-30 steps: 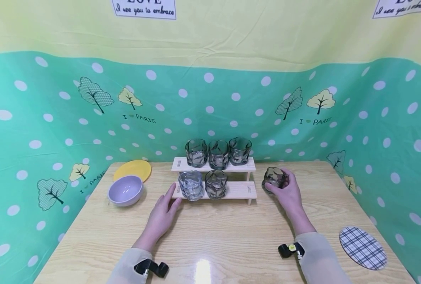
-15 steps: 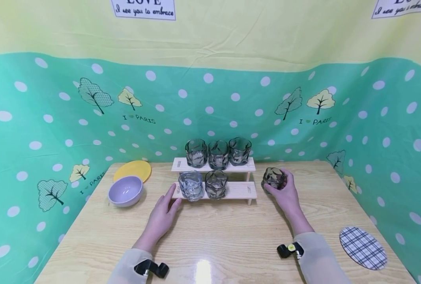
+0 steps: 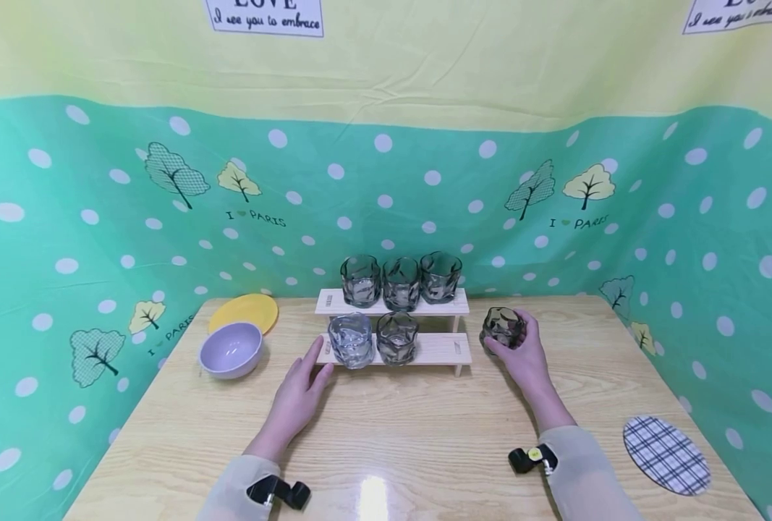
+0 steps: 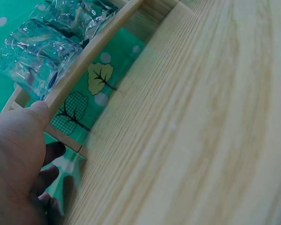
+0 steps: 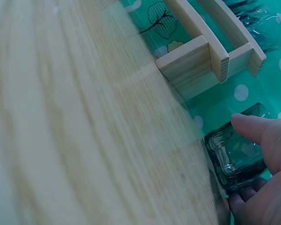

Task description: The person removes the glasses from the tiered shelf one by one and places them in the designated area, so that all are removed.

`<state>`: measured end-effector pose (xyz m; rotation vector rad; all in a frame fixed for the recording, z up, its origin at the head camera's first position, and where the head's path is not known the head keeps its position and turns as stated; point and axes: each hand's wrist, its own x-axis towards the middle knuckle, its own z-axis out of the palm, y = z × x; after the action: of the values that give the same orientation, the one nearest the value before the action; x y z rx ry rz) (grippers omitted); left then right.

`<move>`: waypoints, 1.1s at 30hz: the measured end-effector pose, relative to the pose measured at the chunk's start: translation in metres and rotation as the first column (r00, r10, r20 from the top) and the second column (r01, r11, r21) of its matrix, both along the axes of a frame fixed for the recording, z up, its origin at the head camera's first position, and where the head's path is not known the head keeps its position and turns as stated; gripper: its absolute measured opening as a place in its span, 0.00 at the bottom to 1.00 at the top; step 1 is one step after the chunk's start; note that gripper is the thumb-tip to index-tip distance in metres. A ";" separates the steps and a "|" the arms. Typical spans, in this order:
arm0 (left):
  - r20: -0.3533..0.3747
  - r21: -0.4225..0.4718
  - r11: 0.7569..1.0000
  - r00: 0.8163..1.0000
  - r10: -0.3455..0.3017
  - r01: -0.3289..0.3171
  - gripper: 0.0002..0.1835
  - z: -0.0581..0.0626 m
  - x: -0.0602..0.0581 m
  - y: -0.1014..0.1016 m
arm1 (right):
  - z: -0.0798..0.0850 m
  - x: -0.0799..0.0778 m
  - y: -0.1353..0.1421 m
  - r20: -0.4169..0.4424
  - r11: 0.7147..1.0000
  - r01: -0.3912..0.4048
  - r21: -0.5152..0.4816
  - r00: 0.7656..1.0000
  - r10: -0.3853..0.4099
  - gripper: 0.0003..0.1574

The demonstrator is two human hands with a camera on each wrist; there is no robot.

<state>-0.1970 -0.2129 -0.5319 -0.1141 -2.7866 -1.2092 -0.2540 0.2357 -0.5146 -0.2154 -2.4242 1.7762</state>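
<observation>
My right hand (image 3: 524,353) grips a dark smoky glass tumbler (image 3: 501,325) to the right of a two-tier wooden rack (image 3: 443,349). Thumb and fingers lie on opposite sides of this tumbler (image 5: 239,150), whose base is at or very near the tabletop. At the rack's left end, my left hand (image 3: 299,391) rests with relaxed fingers, the thumb (image 4: 37,110) touching the front corner of the lower tier. A clear bluish tumbler (image 3: 351,340) and a smoky tumbler (image 3: 396,338) stand on the lower tier. Three smoky tumblers (image 3: 401,284) line the upper tier.
On the left of the wooden table (image 3: 386,427) sit a lilac bowl (image 3: 231,351) and, behind it, a yellow plate (image 3: 255,310). A checkered oval mat (image 3: 666,454) lies at the right edge. Green polka-dot cloth (image 3: 386,166) hangs around the back and sides.
</observation>
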 end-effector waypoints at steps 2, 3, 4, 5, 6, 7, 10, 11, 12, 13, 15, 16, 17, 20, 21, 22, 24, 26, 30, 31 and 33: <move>0.000 0.003 1.000 1.000 -0.002 0.002 0.38 0.000 0.000 0.000 | 0.001 0.000 0.000 -0.001 1.000 0.000 0.012 1.000 0.000 0.69; 0.002 0.004 1.000 1.000 -0.003 0.003 0.38 0.001 0.000 0.000 | 0.002 0.000 0.000 -0.004 1.000 0.001 0.019 1.000 -0.001 0.71; 0.004 0.005 1.000 1.000 -0.004 0.004 0.38 0.001 0.001 0.000 | 0.003 0.001 0.000 -0.009 1.000 0.002 0.030 1.000 -0.002 0.73; 0.006 0.007 1.000 1.000 -0.004 0.004 0.38 0.001 0.001 0.000 | 0.004 0.001 -0.001 -0.017 0.999 0.006 0.046 1.000 -0.006 0.74; 0.008 0.008 1.000 1.000 -0.004 0.004 0.38 0.001 0.001 0.000 | 0.006 0.001 -0.001 -0.031 0.998 0.012 0.062 0.999 -0.011 0.75; 0.009 0.007 1.000 1.000 -0.004 0.004 0.38 0.001 0.001 0.000 | 0.008 0.001 -0.001 -0.049 0.996 0.021 0.082 0.999 -0.017 0.76; 0.006 0.005 1.000 1.000 -0.004 0.004 0.38 0.001 0.000 0.000 | 0.016 0.002 -0.003 -0.109 0.989 0.057 0.136 0.993 -0.042 0.75; 0.005 0.003 1.000 1.000 -0.005 0.005 0.38 0.001 0.000 0.000 | 0.019 0.003 -0.005 -0.127 0.986 0.072 0.152 0.991 -0.052 0.74; 0.003 0.001 1.000 1.000 -0.005 0.005 0.38 0.001 0.000 0.000 | 0.023 0.004 -0.007 -0.144 0.983 0.084 0.162 0.988 -0.061 0.73; 0.001 -0.001 1.000 1.000 -0.006 0.006 0.37 0.001 0.000 0.000 | 0.026 0.006 -0.009 -0.156 0.980 0.096 0.175 0.985 -0.069 0.72; 0.000 -0.004 1.000 1.000 -0.009 0.009 0.37 0.001 0.000 0.000 | 0.034 0.010 -0.014 -0.176 0.976 0.110 0.186 0.981 -0.077 0.71; -0.001 -0.005 1.000 1.000 -0.011 0.011 0.37 0.001 0.000 0.000 | 0.039 0.012 -0.017 -0.186 0.975 0.111 0.192 0.980 -0.075 0.70; -0.001 -0.005 1.000 1.000 -0.012 0.012 0.37 0.001 0.000 0.000 | 0.042 0.014 -0.020 -0.196 0.974 0.110 0.197 0.978 -0.070 0.70; 0.001 -0.003 1.000 1.000 -0.011 0.011 0.37 0.002 0.001 0.000 | 0.053 0.020 -0.029 -0.223 0.974 0.090 0.210 0.974 -0.042 0.67; 0.003 -0.002 1.000 1.000 -0.010 0.010 0.37 0.002 0.001 0.001 | 0.056 0.022 -0.031 -0.231 0.974 0.081 0.212 0.972 -0.030 0.66; 0.006 0.000 1.000 1.000 -0.010 0.010 0.37 0.002 0.001 0.001 | 0.060 0.024 -0.035 -0.237 0.974 0.071 0.215 0.971 -0.018 0.66; 0.014 0.004 1.000 1.000 -0.007 0.007 0.37 0.003 0.001 0.001 | 0.065 0.028 -0.041 -0.247 0.975 0.049 0.216 0.969 0.006 0.65; 0.021 0.008 1.000 1.000 -0.005 0.005 0.37 0.003 0.001 0.001 | 0.069 0.031 -0.048 -0.258 0.977 0.024 0.211 0.966 0.032 0.64; 0.025 0.010 1.000 1.000 0.000 0.000 0.38 0.003 0.001 0.001 | 0.076 0.034 -0.062 -0.286 0.981 -0.031 0.191 0.954 0.086 0.62; 0.025 0.010 1.000 1.000 0.000 0.000 0.38 0.003 0.001 0.001 | 0.077 0.035 -0.066 -0.288 0.982 -0.042 0.186 0.953 0.095 0.62; 0.021 0.008 1.000 1.000 0.000 0.000 0.38 0.002 0.001 0.001 | 0.078 0.035 -0.072 -0.294 0.983 -0.069 0.168 0.949 0.117 0.61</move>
<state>-0.1960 -0.2123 -0.5298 -0.1006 -2.7992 -1.2293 -0.2185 0.1636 -0.4371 0.1795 -2.3646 1.5111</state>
